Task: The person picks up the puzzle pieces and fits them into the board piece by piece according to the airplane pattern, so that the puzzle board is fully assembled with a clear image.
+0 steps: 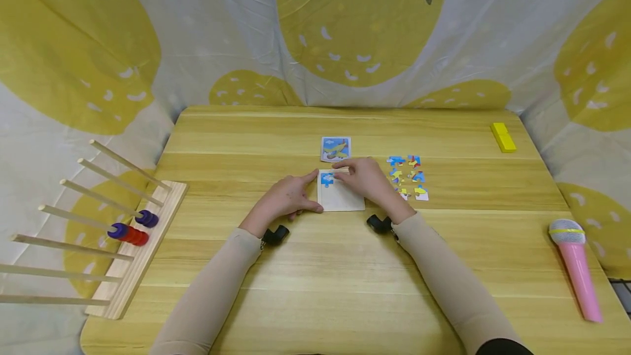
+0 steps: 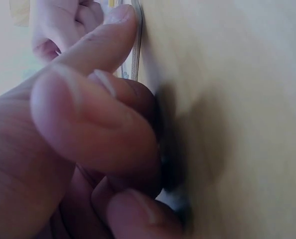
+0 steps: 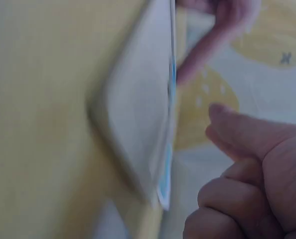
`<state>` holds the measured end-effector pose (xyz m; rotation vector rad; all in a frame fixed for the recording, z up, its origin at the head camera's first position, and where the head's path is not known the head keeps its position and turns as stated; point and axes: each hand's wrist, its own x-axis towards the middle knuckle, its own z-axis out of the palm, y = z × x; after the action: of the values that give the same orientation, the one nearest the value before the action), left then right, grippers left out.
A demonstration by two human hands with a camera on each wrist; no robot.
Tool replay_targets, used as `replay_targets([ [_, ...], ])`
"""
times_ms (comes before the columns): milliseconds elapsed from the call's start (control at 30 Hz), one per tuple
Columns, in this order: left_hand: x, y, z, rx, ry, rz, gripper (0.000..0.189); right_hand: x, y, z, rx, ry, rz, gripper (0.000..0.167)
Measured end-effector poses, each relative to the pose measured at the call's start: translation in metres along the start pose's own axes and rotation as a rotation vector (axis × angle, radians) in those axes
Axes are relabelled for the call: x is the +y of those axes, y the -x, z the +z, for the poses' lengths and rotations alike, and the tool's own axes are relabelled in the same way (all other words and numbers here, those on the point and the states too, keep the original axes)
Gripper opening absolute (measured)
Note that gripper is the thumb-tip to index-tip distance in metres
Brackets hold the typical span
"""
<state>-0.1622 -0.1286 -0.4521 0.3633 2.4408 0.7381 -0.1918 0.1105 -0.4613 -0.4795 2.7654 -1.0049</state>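
A square white puzzle board point(image 1: 344, 197) lies in the middle of the table. One blue jigsaw piece point(image 1: 326, 179) is at its upper left corner. My left hand point(image 1: 288, 196) spans the board's left edge, index finger at the far corner and thumb at the near one. Over the board's far side is my right hand point(image 1: 367, 179), its thumb and index tips slightly apart beside the piece. In the right wrist view the right hand point(image 3: 252, 174) shows nothing between thumb and index, and its other fingers curl in. Behind the board lies an airplane picture card point(image 1: 336, 149).
More jigsaw pieces point(image 1: 419, 176) are spread right of the board, partly behind my right hand. A wooden peg rack point(image 1: 143, 256) with purple and red rings stands left. Yellow blocks point(image 1: 503, 137) lie far right, and a pink microphone point(image 1: 580, 275) lies near the right edge.
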Motion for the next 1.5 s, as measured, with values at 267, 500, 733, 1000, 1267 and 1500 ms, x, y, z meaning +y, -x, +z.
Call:
replay_targets([
  [267, 0.000, -0.001, 0.000, 0.001, 0.021, -0.018, 0.110, 0.057, 0.019, -0.070, 0.112, -0.193, 0.168, 0.043],
  [500, 0.003, 0.001, 0.000, -0.002, 0.030, -0.023, 0.109, 0.109, 0.033, -0.100, 0.105, -0.271, 0.247, 0.051],
  [733, 0.003, 0.003, 0.000, 0.002, 0.030, -0.024, 0.108, 0.133, 0.033, -0.098, -0.013, -0.295, 0.263, 0.056],
  [1000, 0.002, 0.002, -0.001, 0.001, 0.033, -0.017, 0.109, 0.136, 0.030, -0.094, -0.016, -0.286, 0.272, 0.055],
  [1267, 0.002, 0.002, -0.001, -0.003, 0.037, -0.027, 0.109, 0.133, 0.030, -0.092, -0.019, -0.240, 0.280, 0.054],
  [1500, 0.003, 0.003, -0.001, -0.002, 0.046, -0.034, 0.109, 0.130, 0.030, -0.091, -0.030, -0.202, 0.271, 0.052],
])
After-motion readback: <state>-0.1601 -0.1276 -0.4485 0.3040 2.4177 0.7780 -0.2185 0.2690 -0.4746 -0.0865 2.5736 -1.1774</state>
